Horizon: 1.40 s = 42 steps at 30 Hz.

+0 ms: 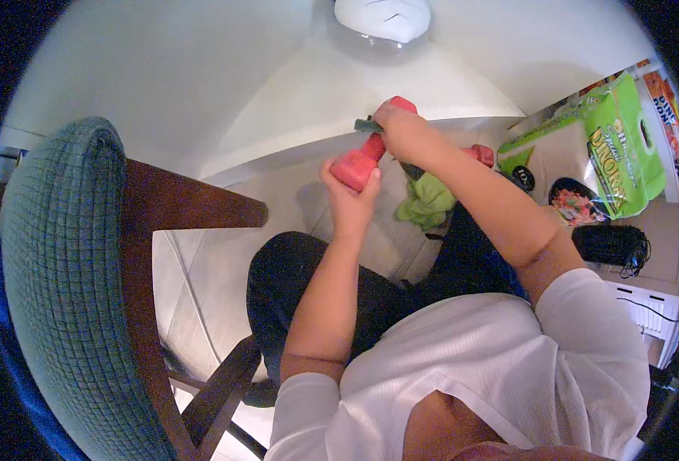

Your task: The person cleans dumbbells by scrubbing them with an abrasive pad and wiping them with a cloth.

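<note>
One red dumbbell [352,170] was mid-scene, near end in the left hand [349,203], far end half-hidden by the right hand [401,134] clutching a green pad [365,125]. A forearm [501,196] part-covered another red object [481,154]; rightmost, a bag [627,127] read "DINORADO".

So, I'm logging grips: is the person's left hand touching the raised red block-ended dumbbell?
Touching: the head view shows the left hand cupping the near end of the raised red block-ended dumbbell.

Likely a home: dark-wood chair [193,201] with green fabric cover [63,284], tiled floor [232,261], printed green bag [635,146], colourful packets [666,111] at right.
</note>
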Motion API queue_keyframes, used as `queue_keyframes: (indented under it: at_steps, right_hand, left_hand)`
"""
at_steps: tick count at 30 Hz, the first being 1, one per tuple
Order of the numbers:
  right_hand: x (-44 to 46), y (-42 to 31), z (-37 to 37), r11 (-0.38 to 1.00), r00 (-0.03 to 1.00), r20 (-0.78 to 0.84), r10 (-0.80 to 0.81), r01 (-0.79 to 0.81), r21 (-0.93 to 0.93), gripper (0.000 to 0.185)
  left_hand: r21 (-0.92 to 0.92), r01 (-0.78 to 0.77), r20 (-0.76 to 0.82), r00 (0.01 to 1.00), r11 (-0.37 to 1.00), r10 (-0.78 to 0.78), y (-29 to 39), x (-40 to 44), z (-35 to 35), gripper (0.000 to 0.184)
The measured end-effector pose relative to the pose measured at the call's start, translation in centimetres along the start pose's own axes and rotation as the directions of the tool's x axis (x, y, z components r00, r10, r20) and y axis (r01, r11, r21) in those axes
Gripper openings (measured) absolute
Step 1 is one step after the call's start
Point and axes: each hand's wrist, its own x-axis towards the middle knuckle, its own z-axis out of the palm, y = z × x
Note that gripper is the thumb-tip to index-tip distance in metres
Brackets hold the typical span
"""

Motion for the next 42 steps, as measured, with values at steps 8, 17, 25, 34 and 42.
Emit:
queue_keyframes:
  at_steps: [8,17,25,34,42]
  right_hand:
    - [0.3,-1.8,-4.0,0.96,0.956,0.266,-0.123,0.047,0.277,0.024]
    - [-0.3,-1.4,-0.3,0.997,0.997,0.071,0.009,-0.014,0.078,0.024]
    - [0.2,-1.8,-5.0,0.994,0.958,0.276,0.082,-0.097,0.042,0.026]
    - [-1.5,-2.0,-1.5,0.98,0.99,0.125,-0.071,0.046,0.194,0.022]
    - [-2.1,-1.7,-1.2,0.99,1.0,-0.017,0.01,-0.007,0.137,0.024]
  left_hand:
    - [0.023,0.076,-0.035,0.997,0.997,-0.075,1.3,-0.1,-0.1,0.072]
    - [0.066,0.03,-0.068,0.997,0.997,-0.026,-0.7,0.2,-0.1,0.075]
    - [-0.058,0.027,-0.035,0.999,0.998,-0.029,1.0,-0.1,0.3,0.073]
    - [-0.021,0.039,-0.018,0.999,0.999,-0.039,0.1,0.0,0.1,0.071]
    - [-0.067,0.055,0.008,0.998,0.996,-0.055,1.0,0.0,0.0,0.073]
